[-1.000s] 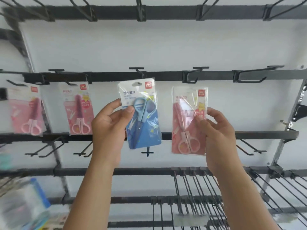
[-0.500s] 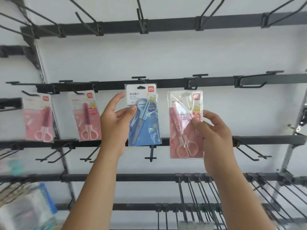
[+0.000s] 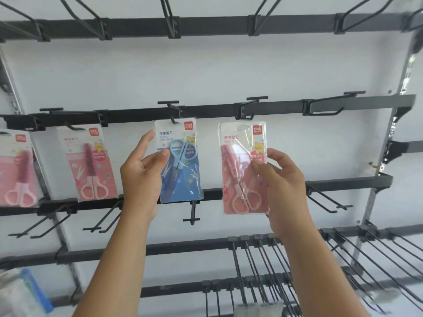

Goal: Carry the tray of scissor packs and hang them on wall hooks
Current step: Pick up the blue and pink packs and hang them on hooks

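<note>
My left hand (image 3: 139,177) grips a blue scissor pack (image 3: 180,165) by its left edge; the pack's top hole sits at the tip of a black wall hook (image 3: 170,110). My right hand (image 3: 280,181) pinches a pink scissor pack (image 3: 238,161) by its right side, its top just under another hook (image 3: 249,108). Two more pink packs hang to the left, one (image 3: 90,165) beside my left hand and one (image 3: 17,172) at the frame edge. The tray is a blurred shape at the bottom left (image 3: 20,294).
Black rails with empty hooks run across the white wall: a top row (image 3: 169,24), a free hook at the right (image 3: 325,107), more on the rail below (image 3: 325,197). Long wire prongs (image 3: 263,271) stick out at lower right. A metal upright (image 3: 389,138) bounds the right side.
Both hands rose toward the middle rail with their packs. The blue pack's hole has reached its hook, and the pink pack has come up close under the neighbouring hook.
</note>
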{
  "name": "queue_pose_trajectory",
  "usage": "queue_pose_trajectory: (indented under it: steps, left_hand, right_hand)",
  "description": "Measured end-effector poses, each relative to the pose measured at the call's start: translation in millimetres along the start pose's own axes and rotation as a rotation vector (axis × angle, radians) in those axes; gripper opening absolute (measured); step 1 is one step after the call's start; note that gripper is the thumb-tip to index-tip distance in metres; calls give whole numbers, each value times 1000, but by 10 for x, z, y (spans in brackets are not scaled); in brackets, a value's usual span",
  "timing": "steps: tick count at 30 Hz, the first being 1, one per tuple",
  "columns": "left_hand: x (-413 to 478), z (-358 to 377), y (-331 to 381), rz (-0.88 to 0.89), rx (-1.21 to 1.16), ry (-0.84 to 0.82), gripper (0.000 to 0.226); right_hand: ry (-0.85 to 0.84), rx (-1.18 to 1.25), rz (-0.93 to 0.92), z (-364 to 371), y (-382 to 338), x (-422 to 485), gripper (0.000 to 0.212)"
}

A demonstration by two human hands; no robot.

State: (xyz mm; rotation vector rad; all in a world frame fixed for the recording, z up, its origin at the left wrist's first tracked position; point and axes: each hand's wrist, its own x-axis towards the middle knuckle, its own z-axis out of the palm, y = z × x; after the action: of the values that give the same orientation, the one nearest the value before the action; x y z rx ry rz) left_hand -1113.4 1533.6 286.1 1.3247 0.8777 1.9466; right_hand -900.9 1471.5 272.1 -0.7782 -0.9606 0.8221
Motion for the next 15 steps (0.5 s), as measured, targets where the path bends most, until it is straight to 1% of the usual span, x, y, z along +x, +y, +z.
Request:
queue_pose_trajectory:
  steps: [9, 13, 15]
  left_hand:
    - [10, -16, -44, 16, 52, 23, 44]
    - [-4, -19, -30, 16, 53, 17, 44]
    - [-8, -29, -23, 23, 63, 17, 43]
  right_hand:
    - [68, -41, -99, -18, -147, 132, 16]
    - [154, -102, -101, -14, -200, 256, 13]
    - [160, -164, -93, -35, -208, 286, 12]
